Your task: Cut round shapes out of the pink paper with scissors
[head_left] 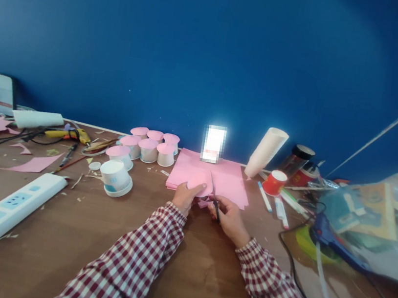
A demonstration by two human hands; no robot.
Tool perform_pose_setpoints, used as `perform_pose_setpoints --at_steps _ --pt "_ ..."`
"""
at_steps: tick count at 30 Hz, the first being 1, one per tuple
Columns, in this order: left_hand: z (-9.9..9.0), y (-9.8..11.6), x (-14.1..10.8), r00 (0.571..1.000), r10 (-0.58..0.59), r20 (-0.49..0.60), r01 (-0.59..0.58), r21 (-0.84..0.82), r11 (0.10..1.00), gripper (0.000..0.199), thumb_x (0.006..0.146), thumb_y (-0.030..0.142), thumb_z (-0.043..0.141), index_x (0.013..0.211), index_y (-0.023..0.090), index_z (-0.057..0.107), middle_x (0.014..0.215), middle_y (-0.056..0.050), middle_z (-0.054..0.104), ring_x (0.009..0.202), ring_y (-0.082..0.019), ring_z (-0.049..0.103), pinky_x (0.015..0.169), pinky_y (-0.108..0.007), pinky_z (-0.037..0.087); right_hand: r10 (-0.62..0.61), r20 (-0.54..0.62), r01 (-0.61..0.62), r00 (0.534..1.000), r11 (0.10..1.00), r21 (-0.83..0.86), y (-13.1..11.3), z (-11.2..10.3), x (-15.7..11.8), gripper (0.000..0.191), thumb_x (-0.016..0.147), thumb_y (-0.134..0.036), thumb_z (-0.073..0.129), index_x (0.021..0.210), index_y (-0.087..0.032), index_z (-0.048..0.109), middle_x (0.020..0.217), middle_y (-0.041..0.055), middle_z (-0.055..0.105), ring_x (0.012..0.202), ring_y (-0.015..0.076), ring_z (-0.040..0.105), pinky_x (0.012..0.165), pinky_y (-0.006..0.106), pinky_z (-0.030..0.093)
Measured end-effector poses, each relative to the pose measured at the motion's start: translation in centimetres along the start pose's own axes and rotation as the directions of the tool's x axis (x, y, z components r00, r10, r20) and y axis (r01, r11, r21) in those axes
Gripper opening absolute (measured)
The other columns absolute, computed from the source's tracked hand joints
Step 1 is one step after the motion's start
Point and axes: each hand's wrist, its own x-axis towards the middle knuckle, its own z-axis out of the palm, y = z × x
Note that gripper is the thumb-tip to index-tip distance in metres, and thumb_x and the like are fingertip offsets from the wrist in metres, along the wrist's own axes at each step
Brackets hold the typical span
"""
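My left hand is closed on a piece of pink paper, its thumb lying on top. In my right hand is a pair of scissors, their blades pointing away from me at the right edge of that piece. Both hands are at the near edge of a stack of pink paper sheets. Left of the stack, several white paper cups bear pink paper discs on top. Closer to me, a white cup stands on a round white base.
A power strip lies at the left, near a yellow glue gun and pink scraps. On the right are a leaning stack of cups, a red cup, markers and a blue glue gun with cables.
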Motion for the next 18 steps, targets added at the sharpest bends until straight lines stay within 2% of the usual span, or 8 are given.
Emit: perform_pose_setpoints --at_steps 10,18 --pt "0.24 0.33 -0.55 1.0 -0.003 0.012 0.003 0.009 1.0 0.034 0.056 0.019 0.081 0.083 0.004 0.066 0.065 -0.008 0.067 0.05 -0.013 0.059 0.039 -0.02 0.045 -0.006 -0.005 0.006 1.0 1.0 0.021 0.07 0.04 0.1 0.04 0.077 -0.042 0.067 0.106 -0.014 0.065 0.066 -0.0004 0.055 0.056 0.0108 0.045 0.051 0.023 0.041" --pt "0.12 0.06 -0.18 1.0 -0.008 0.014 0.009 -0.009 1.0 0.037 0.055 0.02 0.082 0.085 0.005 0.066 0.067 -0.008 0.068 0.052 -0.014 0.062 0.04 -0.021 0.047 0.006 -0.006 -0.006 1.0 0.999 0.037 -0.4 0.08 0.01 0.04 0.076 -0.04 0.068 0.105 -0.013 0.066 0.062 -0.0018 0.051 0.054 0.01 0.043 0.049 0.022 0.039"
